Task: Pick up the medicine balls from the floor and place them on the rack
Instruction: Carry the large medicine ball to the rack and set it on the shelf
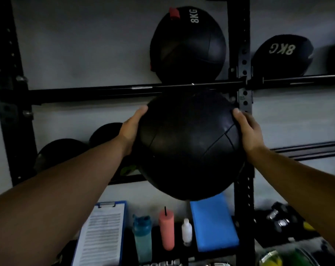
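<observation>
Head view: the medicine ball [189, 146] sits centre frame, pressed between the left hand [131, 129] and the right hand [248, 129], fingers spread and clamped on its sides. It hangs just below the rack's crossbar [109, 92], so the way in looks up and over. Both hands sit level. The ball is round, matte black, panel-seamed, no long axis.

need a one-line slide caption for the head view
Both hands, left and right, hold a black medicine ball up to the rack, below two shelved 8KG balls.
</observation>
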Action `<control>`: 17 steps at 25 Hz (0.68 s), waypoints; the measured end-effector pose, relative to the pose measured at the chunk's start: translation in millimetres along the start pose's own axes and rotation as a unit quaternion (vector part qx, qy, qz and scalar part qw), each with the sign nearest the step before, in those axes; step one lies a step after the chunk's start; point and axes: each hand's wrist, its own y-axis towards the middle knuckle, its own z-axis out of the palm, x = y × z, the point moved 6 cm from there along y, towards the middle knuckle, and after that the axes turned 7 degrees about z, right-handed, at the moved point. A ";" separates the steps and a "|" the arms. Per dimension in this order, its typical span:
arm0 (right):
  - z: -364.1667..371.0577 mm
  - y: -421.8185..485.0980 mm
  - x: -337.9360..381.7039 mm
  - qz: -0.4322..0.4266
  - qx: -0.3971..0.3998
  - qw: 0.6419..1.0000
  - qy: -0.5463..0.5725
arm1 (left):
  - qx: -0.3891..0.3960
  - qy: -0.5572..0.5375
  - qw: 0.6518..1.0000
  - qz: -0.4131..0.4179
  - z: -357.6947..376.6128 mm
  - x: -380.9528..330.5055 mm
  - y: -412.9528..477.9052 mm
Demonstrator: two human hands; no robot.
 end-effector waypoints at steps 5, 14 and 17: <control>57.9 178.9 -81.5 0.012 0.042 0.999 -0.015 | -0.213 0.123 0.968 0.051 0.0 56.6 97.9; 152.8 334.9 -148.4 0.026 0.106 0.988 -0.111 | 0.012 0.594 0.682 0.426 94.8 66.8 142.5; 144.5 321.7 -131.2 0.005 0.073 0.989 -0.132 | 0.003 0.576 0.688 0.442 89.3 64.0 144.6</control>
